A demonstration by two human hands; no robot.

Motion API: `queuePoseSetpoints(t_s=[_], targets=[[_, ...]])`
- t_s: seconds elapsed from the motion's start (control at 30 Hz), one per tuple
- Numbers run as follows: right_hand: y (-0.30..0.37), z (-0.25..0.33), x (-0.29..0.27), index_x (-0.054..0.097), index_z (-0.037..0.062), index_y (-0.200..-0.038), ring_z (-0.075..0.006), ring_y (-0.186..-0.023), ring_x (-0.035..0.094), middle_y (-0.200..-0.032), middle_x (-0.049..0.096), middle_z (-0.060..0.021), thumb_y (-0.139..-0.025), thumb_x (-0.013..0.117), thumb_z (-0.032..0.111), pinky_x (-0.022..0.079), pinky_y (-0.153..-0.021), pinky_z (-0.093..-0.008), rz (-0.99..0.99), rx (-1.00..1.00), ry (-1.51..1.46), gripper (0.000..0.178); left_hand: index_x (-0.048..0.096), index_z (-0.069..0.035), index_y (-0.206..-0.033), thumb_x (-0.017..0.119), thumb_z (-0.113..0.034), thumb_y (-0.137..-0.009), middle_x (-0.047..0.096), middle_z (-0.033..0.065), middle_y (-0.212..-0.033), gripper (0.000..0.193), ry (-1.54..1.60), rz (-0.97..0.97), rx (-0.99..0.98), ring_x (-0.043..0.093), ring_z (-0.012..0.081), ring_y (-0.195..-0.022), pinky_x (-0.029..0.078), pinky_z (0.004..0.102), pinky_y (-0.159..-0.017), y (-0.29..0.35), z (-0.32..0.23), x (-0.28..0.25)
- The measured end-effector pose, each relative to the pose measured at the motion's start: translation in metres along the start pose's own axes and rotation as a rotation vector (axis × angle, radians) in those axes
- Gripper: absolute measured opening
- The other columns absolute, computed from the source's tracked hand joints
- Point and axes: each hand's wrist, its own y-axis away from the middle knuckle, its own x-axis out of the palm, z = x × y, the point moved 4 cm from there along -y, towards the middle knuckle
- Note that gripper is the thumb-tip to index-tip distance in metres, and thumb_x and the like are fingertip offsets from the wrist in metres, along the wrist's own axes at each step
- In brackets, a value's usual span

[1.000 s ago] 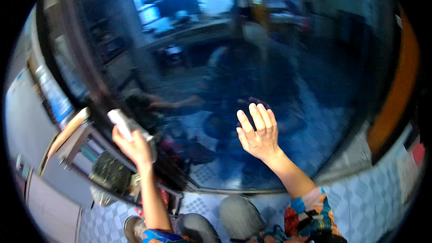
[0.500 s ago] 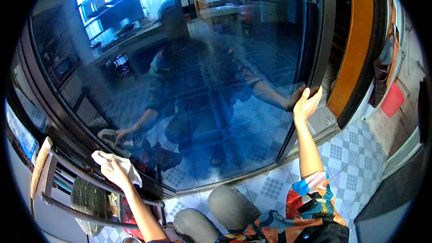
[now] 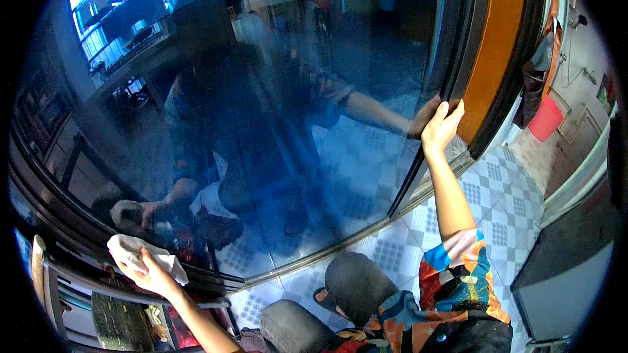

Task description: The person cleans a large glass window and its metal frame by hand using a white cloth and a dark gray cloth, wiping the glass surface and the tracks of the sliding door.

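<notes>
A large dark-tinted glass door point(image 3: 294, 157) in a black frame fills the space before me, reflecting my arms and the room. At its lower left, my left hand point(image 3: 154, 276) is closed round a bunched white cloth point(image 3: 134, 252), held close to the frame. My right hand point(image 3: 441, 132) lies against the door's right frame edge point(image 3: 461, 46), its fingers stretched upward and the thumb apart. Whether those fingertips curl round the edge is hard to see. Just right of that edge stands an orange-brown door post point(image 3: 496, 39).
A low rack point(image 3: 65, 287) with a dark green patterned object point(image 3: 121, 320) stands by my left forearm. Patterned tiles point(image 3: 392, 255) cover the floor, with a track along the door's foot. To the right are a red plastic container point(image 3: 546, 119) and a dark grey panel point(image 3: 556, 281).
The glass door has slid right with my right hand on its edge, narrowing the gap to the orange-brown post. My left hand still holds the cloth; the view has shifted too.
</notes>
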Motion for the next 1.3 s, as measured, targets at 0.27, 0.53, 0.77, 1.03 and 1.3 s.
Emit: queuePoseSetpoints(t_s=[0.27,0.53,0.77,1.03,1.3], targets=[[-0.009,-0.014,0.001,0.038,-0.0038,-0.137,-0.0456,-0.120,0.049,-0.131,0.050,-0.0300,-0.097,0.044,0.045,0.039,-0.100,-0.0465,0.019,0.074,0.054,0.063,0.040,0.004,-0.138,0.067,-0.013,-0.087,0.050,0.0208,-0.134,0.061,-0.065,0.041,0.016,0.051,0.0294,-0.122,0.037,0.0397,-0.106,-0.010,0.005,-0.019],[-0.011,-0.023,0.006,0.038,-0.0012,-0.137,-0.0433,-0.115,0.053,-0.129,0.053,-0.0268,-0.095,0.048,0.045,0.042,-0.097,-0.0458,0.031,0.119,0.062,0.063,0.032,-0.004,-0.148,0.063,-0.006,-0.085,0.035,0.0183,-0.149,0.070,0.134,0.061,0.052,0.040,0.0319,-0.133,0.028,0.0437,-0.112,0.010,-0.027,0.007],[-0.012,-0.016,0.010,0.039,-0.0035,-0.136,-0.0451,-0.119,0.049,-0.133,0.049,-0.0287,-0.094,0.053,0.039,0.040,-0.101,-0.0468,0.006,0.086,0.037,0.061,0.046,0.005,-0.132,0.068,-0.007,-0.084,0.048,0.0223,-0.131,0.054,0.077,-0.043,0.085,0.049,0.0327,-0.121,0.036,0.0463,-0.105,0.064,-0.058,0.028],[0.002,-0.019,0.007,0.039,-0.0023,-0.134,-0.0456,-0.109,0.052,-0.119,0.052,-0.0274,-0.092,0.051,0.049,0.041,-0.093,-0.0497,0.017,0.065,-0.017,0.068,0.057,0.000,-0.113,0.066,-0.003,-0.080,0.066,0.0174,-0.103,0.034,0.461,0.686,0.145,0.065,0.0284,-0.097,0.050,0.0381,-0.086,0.148,-0.251,0.153],[0.085,-0.051,-0.003,0.046,-0.0028,-0.124,-0.0420,-0.103,0.048,-0.109,0.051,-0.0236,-0.088,0.049,0.065,0.037,-0.091,-0.0509,0.047,0.181,-0.009,0.077,0.053,0.001,-0.096,0.067,-0.027,-0.086,0.066,0.0252,-0.083,0.033,0.217,1.118,0.639,0.066,0.0421,-0.075,0.053,0.0485,-0.065,0.239,-0.421,0.246]])
